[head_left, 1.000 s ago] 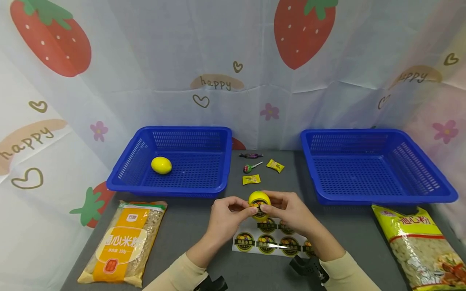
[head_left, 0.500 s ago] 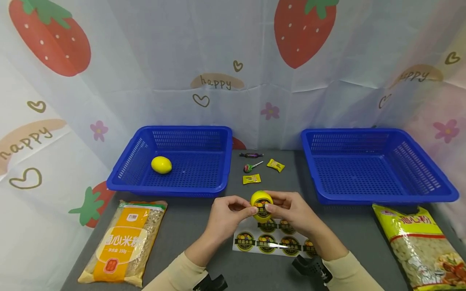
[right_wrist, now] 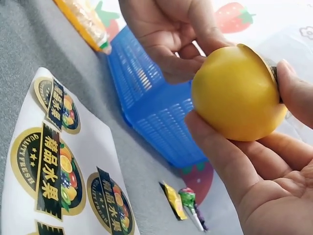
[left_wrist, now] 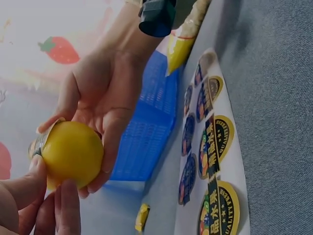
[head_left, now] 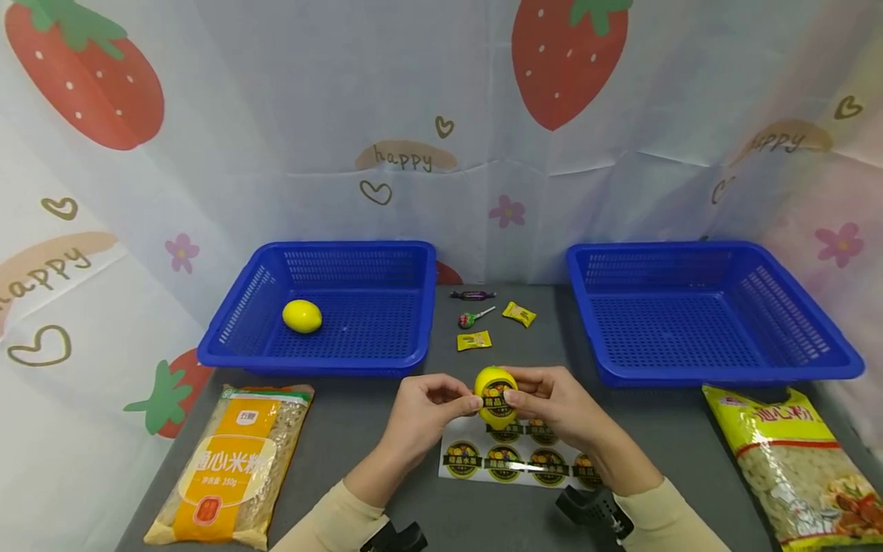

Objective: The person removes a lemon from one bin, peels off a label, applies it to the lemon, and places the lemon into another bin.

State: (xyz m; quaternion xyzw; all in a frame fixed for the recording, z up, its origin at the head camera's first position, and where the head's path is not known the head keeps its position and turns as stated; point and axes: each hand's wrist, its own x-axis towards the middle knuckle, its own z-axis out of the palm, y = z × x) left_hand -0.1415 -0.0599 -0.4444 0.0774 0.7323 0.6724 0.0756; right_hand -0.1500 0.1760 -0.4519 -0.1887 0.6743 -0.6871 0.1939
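Note:
Both hands hold one yellow lemon (head_left: 495, 395) above a white sticker sheet (head_left: 513, 461) on the grey table. A round black-and-gold sticker (head_left: 494, 403) lies on the lemon's front. My left hand (head_left: 426, 410) pinches the lemon (left_wrist: 72, 153) from the left with thumb and fingertips. My right hand (head_left: 552, 406) cups the lemon (right_wrist: 238, 93) from the right, thumb on the sticker's edge. The sheet (right_wrist: 58, 166) carries several more stickers. A second lemon (head_left: 302, 316) lies in the left blue basket (head_left: 228, 337).
An empty blue basket (head_left: 710, 368) stands at the right. Small candies and a lollipop (head_left: 476, 316) lie between the baskets. A bag of pasta (head_left: 228, 468) lies at the front left, another bag (head_left: 800, 468) at the front right. A strawberry-print cloth hangs behind.
The lemon has sunk slightly towards the sticker sheet, and the right thumb has smoothed the sticker onto its front. Both hands keep their hold.

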